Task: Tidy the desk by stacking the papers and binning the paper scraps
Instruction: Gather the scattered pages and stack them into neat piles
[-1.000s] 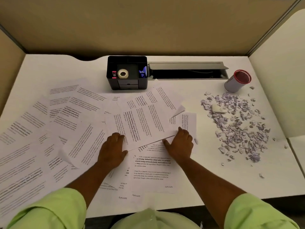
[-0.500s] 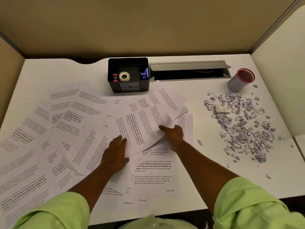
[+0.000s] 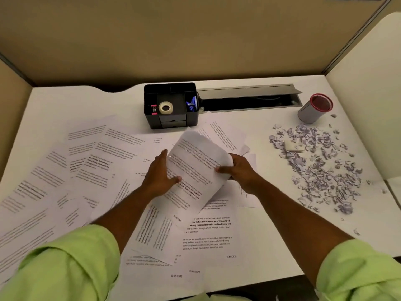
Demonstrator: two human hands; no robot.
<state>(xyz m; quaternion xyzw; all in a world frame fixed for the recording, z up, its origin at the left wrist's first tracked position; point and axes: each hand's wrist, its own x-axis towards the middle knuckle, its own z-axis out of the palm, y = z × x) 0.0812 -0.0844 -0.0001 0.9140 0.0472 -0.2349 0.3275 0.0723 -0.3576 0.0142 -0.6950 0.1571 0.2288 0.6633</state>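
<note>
We hold one printed sheet lifted off the desk near its middle, the thin white paper bowed into a soft arch with its far corner curling over. Our left hand takes its left edge, fingers straight along the underside and thumb laid on the printed face; our right hand pinches the right edge, thumb on top and fingers curled beneath. Under it and out toward the left edge and near-left corner, the loose papers lie fanned and overlapping, flat matte sheets with blocks of black text, some stamped DUPLICATE by the near edge. Toward the right edge the paper scraps form a ragged, crumpled pale-lilac scatter, with a small white rectangular eraser-like block on its far side. A grey cylindrical cup with a red rim stands at the far-right corner. At the far edge sits a black plastic organiser holding a tape roll, beside an open grey metal cable tray. Lime-green sleeves are rolled at our forearms.
</note>
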